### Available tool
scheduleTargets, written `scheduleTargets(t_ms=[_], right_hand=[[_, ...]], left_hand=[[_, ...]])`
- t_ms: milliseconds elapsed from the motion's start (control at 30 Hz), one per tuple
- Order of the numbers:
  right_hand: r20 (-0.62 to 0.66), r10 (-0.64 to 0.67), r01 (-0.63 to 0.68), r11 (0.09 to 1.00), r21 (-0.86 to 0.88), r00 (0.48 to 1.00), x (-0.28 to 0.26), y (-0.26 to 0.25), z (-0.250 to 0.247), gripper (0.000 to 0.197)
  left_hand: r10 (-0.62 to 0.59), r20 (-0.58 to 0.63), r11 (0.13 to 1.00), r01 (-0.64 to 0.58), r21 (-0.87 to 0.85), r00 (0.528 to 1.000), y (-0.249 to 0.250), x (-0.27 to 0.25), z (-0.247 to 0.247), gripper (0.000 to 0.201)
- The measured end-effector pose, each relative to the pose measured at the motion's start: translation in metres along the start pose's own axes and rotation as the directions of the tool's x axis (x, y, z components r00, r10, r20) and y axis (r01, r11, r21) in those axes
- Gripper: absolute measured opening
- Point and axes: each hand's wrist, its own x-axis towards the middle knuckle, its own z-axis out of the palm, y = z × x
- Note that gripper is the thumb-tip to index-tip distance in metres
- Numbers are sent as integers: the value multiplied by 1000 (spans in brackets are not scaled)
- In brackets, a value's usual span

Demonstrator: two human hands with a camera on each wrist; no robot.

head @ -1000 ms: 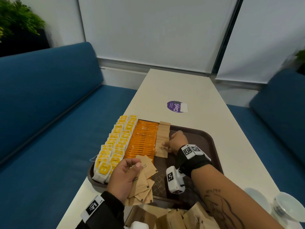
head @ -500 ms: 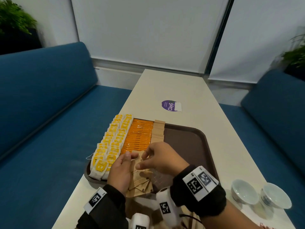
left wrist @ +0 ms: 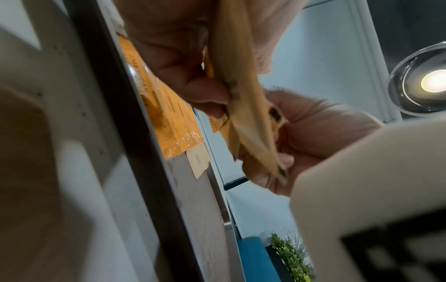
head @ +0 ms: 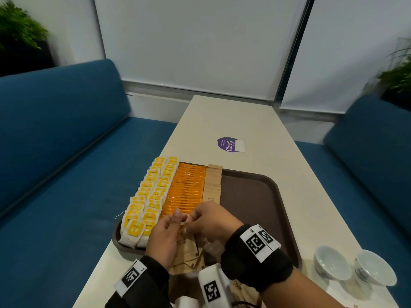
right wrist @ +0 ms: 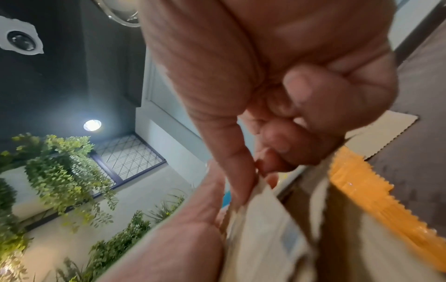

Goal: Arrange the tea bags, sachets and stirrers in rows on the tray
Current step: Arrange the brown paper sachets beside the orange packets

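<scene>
— What has moved since a second ago?

— The right hand [head: 211, 221] has come back from the far end of the brown-sachet row and now meets the left hand [head: 164, 236] over the near edge of the tray [head: 255, 196]. The view has also swung a little, so two white cups [head: 353, 266] show at the right of the table [head: 233, 121].

— And the hands themselves?

— The left hand grips a fanned stack of brown paper sachets [head: 189, 250], thumb on top. The right hand pinches the top of that stack between thumb and fingertips; the left wrist view shows the fingers closed on the paper's edge [left wrist: 243, 106].

— How do the sachets look?

— Flat, tan kraft paper with serrated ends and small dark print. The ones already laid form a narrow overlapping row [head: 213, 183] running away from the person, touching the orange sachets [head: 186, 190] on its left. Left of those, two rows of tea bags [head: 151, 196] with yellow tags, white pouches overlapping like tiles. The right part of the tray is bare brown plastic.

— The room?

— A long cream table with a round purple sticker [head: 229, 144] beyond the tray, blue benches [head: 55, 141] on both sides, white blinds [head: 195, 41] ahead, and green plants [head: 20, 30] in both far corners.
</scene>
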Motion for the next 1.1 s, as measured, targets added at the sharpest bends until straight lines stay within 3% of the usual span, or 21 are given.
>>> scheduleTargets(t_ms=[100,233,333,433,467,567,667,833,967,1100], right_hand=[[38,6,-6,1000,2,999,0,-3,-8,16],[27,-4,5,999,-46,1000,9,-6,-24,11],[-27,-34,37,992,118,999,17,-11,-45,16],[-214,-11,83,940,331,977,28,-12,-72,16],[-278,21,81,934,348,960,33,-10,-80,14],[-376,125,-26,966,258,918,50,2,-95,9],[-310,257,-230,966,120,916,72,12,-93,12],[-236,478,-499,866,-37,846,103,25,-86,13],[-207,503,-536,830,-158,839,112,26,-79,21],[-217,480,-514,846,-142,850,115,28,-77,19]], left_hand=[[-9,18,1000,10,-22,1000,0,2,-1,61],[-50,7,994,50,-100,999,4,2,-3,62],[-19,-30,994,16,-107,999,7,3,-5,44],[-37,-54,997,33,-75,998,4,9,-11,12],[-56,-41,996,52,-75,998,4,9,-13,10],[-71,-28,994,69,-83,997,-2,11,-17,12],[-60,-11,992,58,-116,998,-3,8,-17,12],[-66,5,988,66,-143,998,-4,7,-17,13],[-68,8,986,69,-151,998,-7,7,-20,13],[-53,19,986,55,-155,998,-13,8,-21,12]])
